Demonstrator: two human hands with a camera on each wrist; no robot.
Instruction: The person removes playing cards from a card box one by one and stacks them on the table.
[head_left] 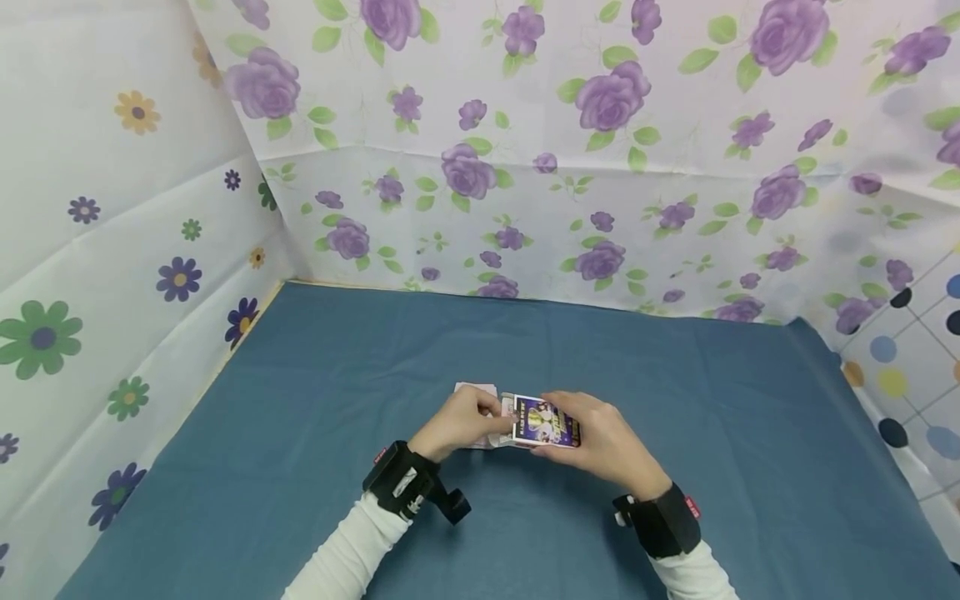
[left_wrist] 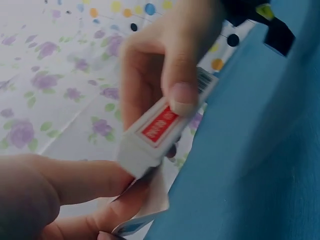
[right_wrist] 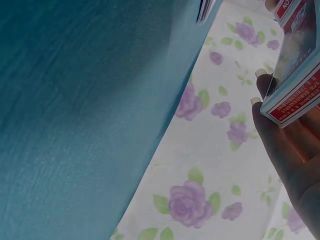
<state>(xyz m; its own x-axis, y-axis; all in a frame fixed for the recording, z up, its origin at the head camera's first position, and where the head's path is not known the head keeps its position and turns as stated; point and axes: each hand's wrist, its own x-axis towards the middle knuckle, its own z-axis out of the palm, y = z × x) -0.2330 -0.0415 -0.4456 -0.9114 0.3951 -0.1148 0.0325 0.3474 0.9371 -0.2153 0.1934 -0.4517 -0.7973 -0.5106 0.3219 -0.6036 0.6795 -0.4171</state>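
A small playing-card box (head_left: pixel 546 423), with a purple, yellow and white picture on its face, is held by my right hand (head_left: pixel 603 437) above the cloth. In the left wrist view the right thumb lies along the box's narrow white side (left_wrist: pixel 159 127), over a red label. My left hand (head_left: pixel 461 423) pinches at the left end of the box, where a pale flap (left_wrist: pixel 157 192) stands out. A stack of pale cards (head_left: pixel 476 387) lies on the cloth behind the left hand, partly hidden by it. The right wrist view shows the stack's edge (right_wrist: pixel 204 11).
A blue cloth (head_left: pixel 360 358) covers the table. Behind it hangs a white sheet with purple roses (head_left: pixel 468 171). Flowered sheeting (head_left: pixel 41 337) stands at the left, and dotted sheeting (head_left: pixel 892 383) at the right. Both wrists wear black camera straps (head_left: pixel 663 521).
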